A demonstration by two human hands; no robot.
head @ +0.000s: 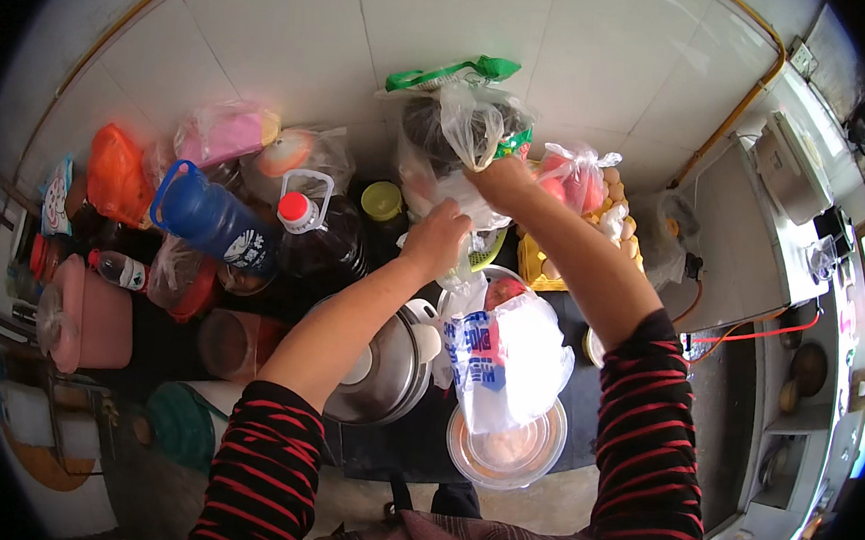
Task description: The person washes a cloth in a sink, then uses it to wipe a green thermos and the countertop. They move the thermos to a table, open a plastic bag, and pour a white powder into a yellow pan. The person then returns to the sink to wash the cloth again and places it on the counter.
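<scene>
Both my hands are at clear plastic bags by the back wall. My left hand (437,239) is closed on a thin clear plastic bag (475,198). My right hand (495,178) reaches against a larger clear bag (423,156) with dark contents and a green-edged package (513,142); its fingers are mostly hidden by plastic. Below my hands lies a white plastic bag with blue print (521,351), over part of a round lidded clear container (507,444). A red item (505,292) shows in a bowl behind that bag.
Left of my arms stand a lidded steel pot (376,383), a red-capped jug of dark liquid (322,236), a blue plastic jug (214,213) and a pink lidded bin (98,322). At right are a yellow tray of eggs (542,266) and a bag of red produce (578,182).
</scene>
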